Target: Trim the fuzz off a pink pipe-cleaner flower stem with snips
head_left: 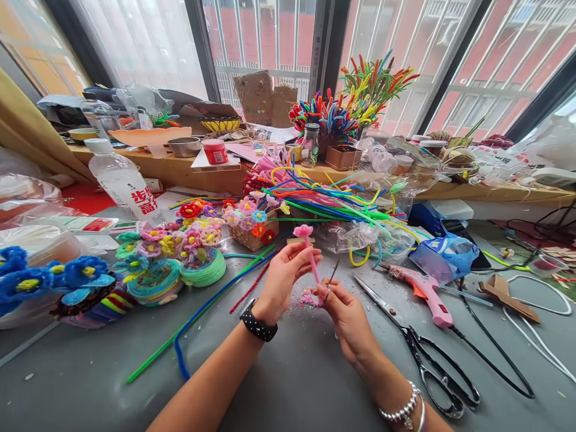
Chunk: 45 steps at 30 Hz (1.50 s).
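My left hand (284,273) is closed around the stem of a pink pipe-cleaner flower (304,231), which stands upright above the grey table (288,372). My right hand (345,312) pinches the lower end of the pink stem together with a thin dark metal tool (333,273) that points up. A small heap of pink fluff (308,298) lies on the table between the two hands. A black watch sits on my left wrist, a beaded bracelet on my right.
Large scissors (420,348) and a pink glue gun (425,291) lie right of my hands. Blue and green pipe cleaners (198,315) stretch leftward. Finished flowers fill a small basket (252,231) and pots (180,252). A bundle of loose pipe cleaners (333,201) lies behind.
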Motion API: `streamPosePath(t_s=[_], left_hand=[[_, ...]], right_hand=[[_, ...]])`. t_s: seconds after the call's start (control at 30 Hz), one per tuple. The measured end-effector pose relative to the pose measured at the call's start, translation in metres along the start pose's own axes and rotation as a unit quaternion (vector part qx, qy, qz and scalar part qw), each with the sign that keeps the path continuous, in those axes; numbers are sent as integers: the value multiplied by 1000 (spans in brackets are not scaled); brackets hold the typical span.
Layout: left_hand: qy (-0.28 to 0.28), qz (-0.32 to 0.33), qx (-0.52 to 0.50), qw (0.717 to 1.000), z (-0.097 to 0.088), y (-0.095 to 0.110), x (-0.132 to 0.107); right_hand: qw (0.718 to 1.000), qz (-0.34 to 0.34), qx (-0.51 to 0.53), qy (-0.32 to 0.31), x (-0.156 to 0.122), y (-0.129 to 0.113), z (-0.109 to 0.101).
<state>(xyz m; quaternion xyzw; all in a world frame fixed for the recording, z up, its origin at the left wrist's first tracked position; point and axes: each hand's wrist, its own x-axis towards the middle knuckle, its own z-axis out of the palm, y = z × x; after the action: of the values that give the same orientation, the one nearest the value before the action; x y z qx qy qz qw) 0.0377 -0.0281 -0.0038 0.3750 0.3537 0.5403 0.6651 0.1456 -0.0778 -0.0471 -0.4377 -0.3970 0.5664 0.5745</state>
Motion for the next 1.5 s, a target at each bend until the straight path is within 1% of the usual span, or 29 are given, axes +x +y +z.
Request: streamPosePath(t_s=[0.07, 0.13, 0.17, 0.27, 0.33, 0.4, 0.47, 0.57, 0.7, 0.77, 0.8, 0.9, 1.07, 1.3, 1.4, 1.5], left_hand=[[-46, -32, 55, 997, 1, 1, -1], [-78, -37, 93, 992, 2, 1, -3], [-83, -32, 102, 991, 2, 1, -3], [-67, -14, 83, 994, 1, 2, -3], [-54, -15, 49, 997, -2, 2, 0], [-53, -21, 25, 998, -4, 2, 2], [-58, -26, 11, 998, -6, 2, 3], [-62, -23, 4, 998, -5, 2, 3], [-61, -14, 2, 998, -3, 1, 1], [-59, -11, 3, 998, -3, 1, 1], [-58, -11, 4, 998, -3, 1, 1], [-58, -6, 7, 998, -2, 0, 0], [-51, -1, 5, 999, 1, -2, 0], [-7, 22, -37, 999, -1, -4, 3], [21, 19, -62, 998, -3, -3, 5], [33, 11, -78, 996, -5, -1, 6]], right_hand=[[1000, -15, -10, 8, 0, -3, -1], [999, -27, -41, 1, 0, -7, -3], [998, -32, -60, -8, 0, -8, -4], [992, -52, -111, -21, 0, -10, -10], [990, -64, -127, -14, 0, -8, -14], [987, -73, -141, -27, 0, -7, -19], [982, -70, -157, -74, -2, -7, -21], [968, -48, -185, -164, -7, -13, -21], [924, -35, -276, -263, -14, -24, -18], [904, -24, -310, -293, -16, -26, -18], [899, -21, -320, -299, -16, -26, -18], [893, -24, -333, -301, -16, -25, -19], [897, -30, -335, -286, -15, -22, -18], [912, -42, -345, -217, -14, -16, -14], [914, -49, -361, -176, -14, -13, -13], [913, -47, -372, -160, -13, -12, -14]])
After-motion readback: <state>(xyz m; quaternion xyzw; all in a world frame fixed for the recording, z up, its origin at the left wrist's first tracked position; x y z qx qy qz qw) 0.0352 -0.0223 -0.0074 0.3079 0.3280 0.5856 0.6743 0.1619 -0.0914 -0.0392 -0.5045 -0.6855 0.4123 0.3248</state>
